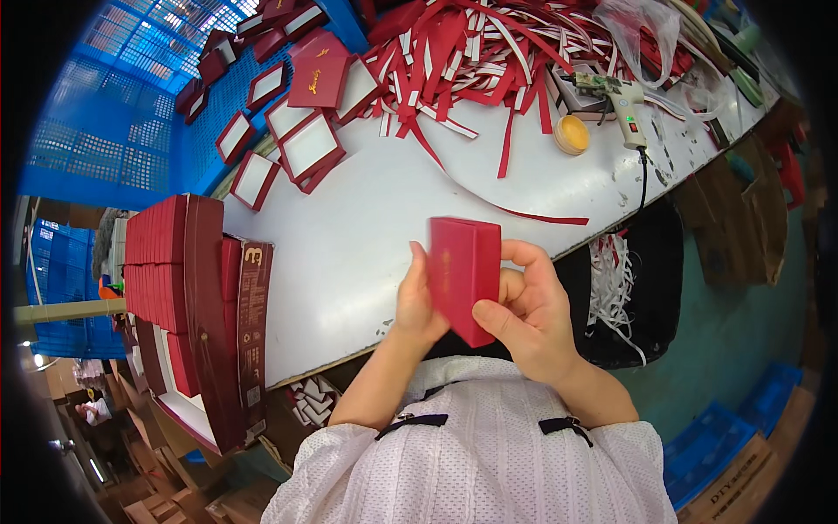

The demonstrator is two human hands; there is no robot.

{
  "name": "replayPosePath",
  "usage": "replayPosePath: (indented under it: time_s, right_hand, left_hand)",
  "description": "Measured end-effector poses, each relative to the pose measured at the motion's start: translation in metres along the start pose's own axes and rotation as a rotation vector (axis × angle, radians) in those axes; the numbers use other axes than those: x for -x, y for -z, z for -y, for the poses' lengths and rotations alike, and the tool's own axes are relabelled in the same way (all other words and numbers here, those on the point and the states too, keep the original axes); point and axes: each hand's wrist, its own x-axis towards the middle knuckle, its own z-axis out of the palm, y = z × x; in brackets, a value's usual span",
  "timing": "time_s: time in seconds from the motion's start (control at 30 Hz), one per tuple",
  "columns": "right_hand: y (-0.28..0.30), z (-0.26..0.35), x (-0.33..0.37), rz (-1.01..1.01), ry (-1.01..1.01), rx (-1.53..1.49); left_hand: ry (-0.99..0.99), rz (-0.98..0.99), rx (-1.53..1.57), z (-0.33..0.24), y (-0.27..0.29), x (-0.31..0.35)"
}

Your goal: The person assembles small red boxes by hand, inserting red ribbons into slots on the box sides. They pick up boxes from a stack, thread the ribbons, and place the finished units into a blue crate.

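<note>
Gripping a red box (pixel 461 275) in my right hand (pixel 537 325), left hand (pixel 415 301) at its left edge, hold unclear, I'm probably checking it, and any turn calls for steadiness

The left head-worn fisheye looks from close above the near edge of the worktop (pixel 367 201), facing down and forward across it, wide enough to take in the floor (pixel 724 323) to the worktop's right.

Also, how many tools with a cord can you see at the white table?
1: a pale gun-shaped tool, at the right side of the table, near the ribbon pile, which may hide others.
</note>
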Motion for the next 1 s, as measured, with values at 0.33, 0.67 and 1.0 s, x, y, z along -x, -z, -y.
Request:
replayPosePath:
  time_s: [0.33,0.67,1.0]
  right_hand:
    - [0.003,-0.048,-0.023,0.337,-0.077,0.534]
    - [0.029,-0.06,-0.124,0.029,0.419,1.576]
    - [0.024,-0.055,-0.116,0.214,-0.046,1.125]
  left_hand:
    - [-0.08,-0.098,-1.2,-0.04,0.003,0.052]
    - [-0.739,-0.264,-0.937,-0.11,-0.022,0.178]
    - [-0.624,-1.056,-0.903,-0.243,0.031,0.293]
